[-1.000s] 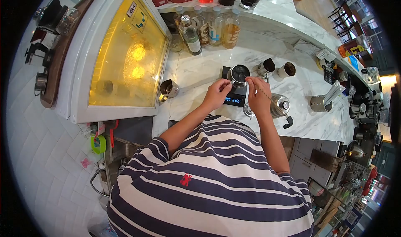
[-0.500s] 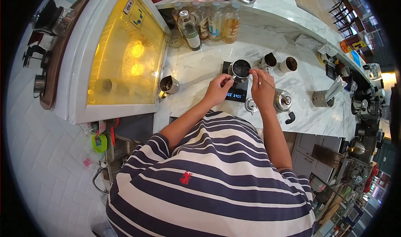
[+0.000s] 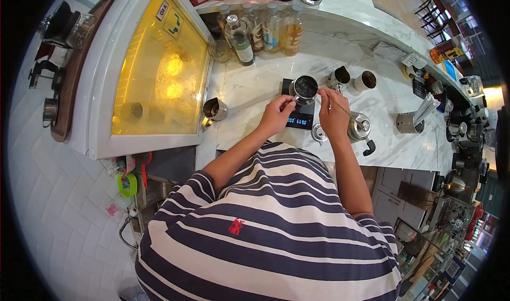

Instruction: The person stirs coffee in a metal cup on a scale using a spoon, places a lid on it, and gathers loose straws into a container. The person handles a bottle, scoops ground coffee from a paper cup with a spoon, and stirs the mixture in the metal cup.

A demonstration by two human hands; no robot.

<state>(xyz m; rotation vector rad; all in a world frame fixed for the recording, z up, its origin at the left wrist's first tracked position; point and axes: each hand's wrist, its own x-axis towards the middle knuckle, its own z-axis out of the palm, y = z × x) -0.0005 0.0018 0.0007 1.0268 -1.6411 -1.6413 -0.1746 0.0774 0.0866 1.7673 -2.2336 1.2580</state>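
A metal cup with dark contents [image 3: 305,88] stands on a black digital scale [image 3: 300,121] with a lit blue display. My left hand [image 3: 277,115] pinches the cup's near-left side, at its handle. At the cup's right rim my right hand [image 3: 333,111] is closed round a thin stick-like utensil, whose tip is too small to make out. Right of my right wrist is a steel kettle [image 3: 359,127] with a black handle, and a small round metal lid [image 3: 319,133] lies between. Beyond are a metal pitcher [image 3: 338,78] and a cup of dark grounds [image 3: 365,81].
Several bottles [image 3: 272,29] stand at the back left. A metal pitcher [image 3: 214,111] is beside the glass-doored cabinet [image 3: 162,72] on the left. At the right is a metal holder [image 3: 410,123] with white packets. A raised marble ledge [image 3: 345,15] runs along the back.
Over the last second the cup appears tilted differently and my right hand has shifted slightly right and down in view. The lid and kettle are more exposed. The scale's display digits have changed.
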